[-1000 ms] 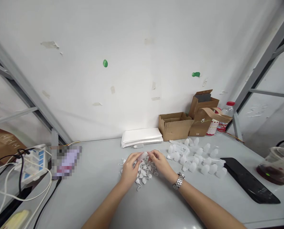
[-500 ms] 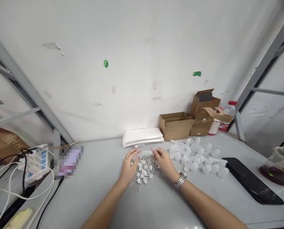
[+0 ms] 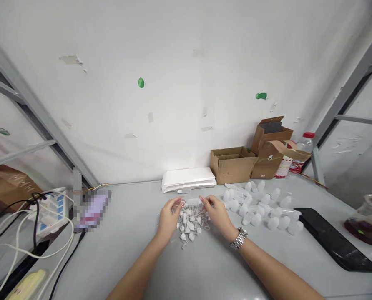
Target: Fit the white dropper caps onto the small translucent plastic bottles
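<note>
A translucent white bottle (image 3: 192,201) lies sideways between my two hands, above a pile of small white caps (image 3: 189,225) on the grey table. My right hand (image 3: 216,212) pinches the bottle's right end. At its left end, my left hand (image 3: 169,214) has its thumb and fingers closed around a small whitish piece, too small to make out. Just behind the hands, a small white-tipped piece (image 3: 182,191) lies near a stack of white sheets (image 3: 188,179). More translucent bottles (image 3: 257,204) lie scattered to the right.
Behind the bottles stand an open cardboard box (image 3: 234,166), a brown paper bag (image 3: 264,160) and a red-capped bottle (image 3: 305,143). A black tray (image 3: 333,237) and a jug of dark liquid (image 3: 369,221) are at right. Cables and a power strip (image 3: 54,210) occupy the left.
My left hand's fingers have drawn together at the bottle's left end. The whole view has shifted slightly; my right hand keeps its pinch.
</note>
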Demonstrator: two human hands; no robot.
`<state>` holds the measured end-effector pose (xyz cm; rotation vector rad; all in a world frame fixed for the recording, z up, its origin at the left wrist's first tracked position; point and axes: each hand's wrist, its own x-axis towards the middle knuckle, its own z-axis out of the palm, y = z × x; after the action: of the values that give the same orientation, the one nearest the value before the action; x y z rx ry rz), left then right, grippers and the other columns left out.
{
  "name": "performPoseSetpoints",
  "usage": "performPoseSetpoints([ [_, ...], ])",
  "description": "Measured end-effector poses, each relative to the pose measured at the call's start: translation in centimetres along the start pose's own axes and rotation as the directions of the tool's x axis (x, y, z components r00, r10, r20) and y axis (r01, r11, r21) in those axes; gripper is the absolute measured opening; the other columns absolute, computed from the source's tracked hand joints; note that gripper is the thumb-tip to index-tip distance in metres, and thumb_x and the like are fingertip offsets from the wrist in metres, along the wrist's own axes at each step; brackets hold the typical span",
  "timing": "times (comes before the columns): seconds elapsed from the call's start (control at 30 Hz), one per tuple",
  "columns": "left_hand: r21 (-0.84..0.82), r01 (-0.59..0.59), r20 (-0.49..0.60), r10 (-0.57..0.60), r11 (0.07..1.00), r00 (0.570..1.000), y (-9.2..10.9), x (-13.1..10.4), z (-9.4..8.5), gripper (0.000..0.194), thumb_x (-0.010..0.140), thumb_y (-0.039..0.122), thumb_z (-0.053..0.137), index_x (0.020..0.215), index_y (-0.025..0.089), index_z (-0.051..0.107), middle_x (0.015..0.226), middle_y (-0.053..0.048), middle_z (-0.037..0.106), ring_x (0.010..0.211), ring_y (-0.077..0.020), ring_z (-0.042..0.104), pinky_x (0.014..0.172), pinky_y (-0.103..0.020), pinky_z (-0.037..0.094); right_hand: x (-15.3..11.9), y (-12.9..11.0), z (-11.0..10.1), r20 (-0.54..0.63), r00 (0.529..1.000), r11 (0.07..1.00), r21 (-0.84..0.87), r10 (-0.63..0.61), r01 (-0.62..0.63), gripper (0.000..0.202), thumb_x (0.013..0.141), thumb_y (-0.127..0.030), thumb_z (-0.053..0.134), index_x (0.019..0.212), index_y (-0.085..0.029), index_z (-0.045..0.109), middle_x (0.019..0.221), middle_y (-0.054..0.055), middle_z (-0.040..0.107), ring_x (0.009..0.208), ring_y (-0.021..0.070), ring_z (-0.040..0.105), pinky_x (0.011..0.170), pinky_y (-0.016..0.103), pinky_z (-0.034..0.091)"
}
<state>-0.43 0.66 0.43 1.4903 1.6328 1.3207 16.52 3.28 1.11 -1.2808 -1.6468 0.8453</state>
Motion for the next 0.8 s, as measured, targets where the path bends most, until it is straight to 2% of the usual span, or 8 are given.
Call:
performPoseSetpoints([
  [0.1, 0.129, 0.052, -0.07, -0.043, 0.99, 0.997, -0.3, 0.3, -0.5, 0.029, 0.071, 0.024, 0.056, 0.099, 0.021, 0.061, 0.08, -0.001, 0.069, 0.08, -0.0182, 0.062, 0.08, -0.034, 0.045, 0.3, 0.3, -0.2, -0.019, 1.0, 1.0, 0.001, 0.012, -0.012, 0.04, 0.079, -0.054, 0.042, 0.06, -0.02, 0.05, 0.055, 0.0, 0.057, 0.055, 0.016, 0.051, 0.055, 0.026, 0.037],
  [0.2, 0.203, 0.039, -0.04, -0.031, 0.978, 0.999, -0.3, 0.3, -1.0, 0.025, 0.071, 0.022, 0.054, 0.094, 0.026, 0.064, 0.074, 0.002, 0.07, 0.079, -0.0184, 0.063, 0.081, -0.034, 0.045, 0.4, 0.5, -0.4, -0.026, 1.0, 1.0, 0.016, 0.012, -0.012, 0.04, 0.079, -0.055, 0.043, 0.061, -0.02, 0.051, 0.056, 0.0, 0.057, 0.055, 0.0159, 0.052, 0.055, 0.026, 0.038],
  [0.27, 0.195, -0.005, 0.011, 0.003, 0.981, 1.0, -0.3, 0.2, -1.1, 0.025, 0.075, 0.021, 0.049, 0.094, 0.025, 0.064, 0.084, 0.0, 0.07, 0.085, -0.018, 0.063, 0.083, -0.034, 0.045, 0.4, 0.5, -0.4, -0.028, 0.999, 1.0, 0.022, 0.014, -0.014, 0.04, 0.079, -0.055, 0.043, 0.062, -0.019, 0.051, 0.056, 0.0, 0.056, 0.055, 0.0158, 0.052, 0.054, 0.026, 0.038],
  [0.4, 0.19, -0.18, 0.048, 0.175, 0.965, 0.983, -0.1, 0.2, -1.2, 0.034, 0.077, 0.014, 0.041, 0.102, 0.023, 0.062, 0.113, -0.003, 0.061, 0.107, -0.0176, 0.053, 0.093, -0.035, 0.039, 0.3, 0.2, -0.5, -0.023, 1.0, 1.0, 0.023, 0.006, -0.005, 0.04, 0.08, -0.054, 0.042, 0.06, -0.02, 0.049, 0.056, 0.0, 0.055, 0.056, 0.0158, 0.051, 0.055, 0.026, 0.038],
  [0.5, 0.158, -0.269, 0.098, 0.256, 0.95, 0.962, 0.4, -0.2, -1.0, 0.036, 0.079, 0.014, 0.04, 0.108, 0.023, 0.058, 0.118, -0.004, 0.056, 0.113, -0.0167, 0.048, 0.097, -0.034, 0.036, 0.2, 0.1, -0.3, 0.019, 1.0, 1.0, 0.031, -0.005, 0.004, 0.04, 0.081, -0.051, 0.042, 0.058, -0.019, 0.049, 0.056, 0.0, 0.055, 0.057, 0.0153, 0.051, 0.057, 0.026, 0.038],
  [0.63, 0.164, -0.326, 0.219, 0.288, 0.931, 0.932, 1.0, -1.0, -0.5, 0.03, 0.079, 0.027, 0.048, 0.108, 0.025, 0.058, 0.107, -0.005, 0.062, 0.102, -0.0191, 0.053, 0.089, -0.034, 0.04, -0.2, -0.2, 0.2, 0.109, 0.994, 0.995, 0.099, -0.006, -0.005, 0.04, 0.08, -0.049, 0.044, 0.056, -0.018, 0.051, 0.055, 0.0, 0.056, 0.057, 0.0144, 0.052, 0.057, 0.025, 0.039],
  [0.73, 0.2, -0.316, 0.195, 0.278, 0.927, 0.94, 1.0, -1.4, -0.1, 0.025, 0.08, 0.029, 0.048, 0.099, 0.024, 0.063, 0.095, -0.005, 0.066, 0.092, -0.0208, 0.056, 0.084, -0.035, 0.041, -0.4, -0.3, 0.3, 0.151, 0.988, 0.992, 0.123, -0.031, 0.012, 0.038, 0.08, -0.047, 0.045, 0.057, -0.018, 0.051, 0.054, -0.001, 0.055, 0.055, 0.0139, 0.051, 0.056, 0.025, 0.04],
  [0.8, 0.191, -0.253, 0.157, 0.225, 0.948, 0.962, 0.8, -1.4, 0.1, 0.023, 0.08, 0.031, 0.047, 0.091, 0.022, 0.065, 0.087, -0.005, 0.068, 0.089, -0.0216, 0.057, 0.082, -0.035, 0.041, -0.6, -0.5, 0.1, 0.14, 0.986, 0.99, 0.12, -0.087, 0.07, 0.031, 0.081, -0.043, 0.046, 0.065, -0.018, 0.055, 0.063, 0.001, 0.059, 0.062, 0.015, 0.054, 0.061, 0.026, 0.042],
])
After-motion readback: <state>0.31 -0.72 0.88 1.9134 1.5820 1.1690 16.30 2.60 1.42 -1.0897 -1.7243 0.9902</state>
